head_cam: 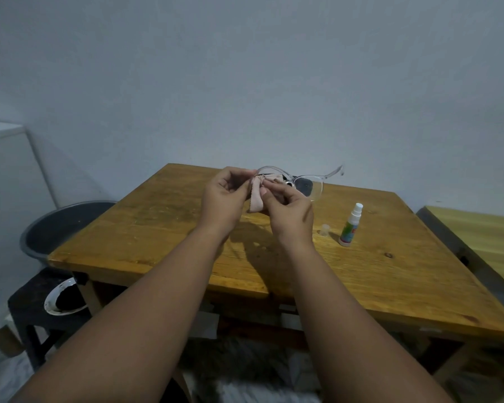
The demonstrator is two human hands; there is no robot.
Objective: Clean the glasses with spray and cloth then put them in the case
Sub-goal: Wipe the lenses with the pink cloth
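Both forearms run up from the bottom edge, cut off at the elbows, and meet above the counter [157, 228]. Left hand [223, 196] has fingers curled, thumb and fingertips pinching the near end of the glasses [316, 189]. Right hand [290, 212] pinches the pink cloth [255, 200], bunched over one lens, so that lens is hidden. The glasses are held up in the air, clear frame hard to trace against the wall, one temple arm sticking out to the right. Through the free lens there's a dark shape [303, 186] lying on the counter; too covered to say what it is. Out to the right, the spray bottle [349, 226] stands upright on the counter, white nozzle bare, its label too small to read. Just beside it sits a small clear cap [324, 229], barely visible. Off the counter's left side, a grey basin [58, 225], half hidden by the edge, and lower down a white-rimmed bowl [61, 298] on a black stool [26, 303].
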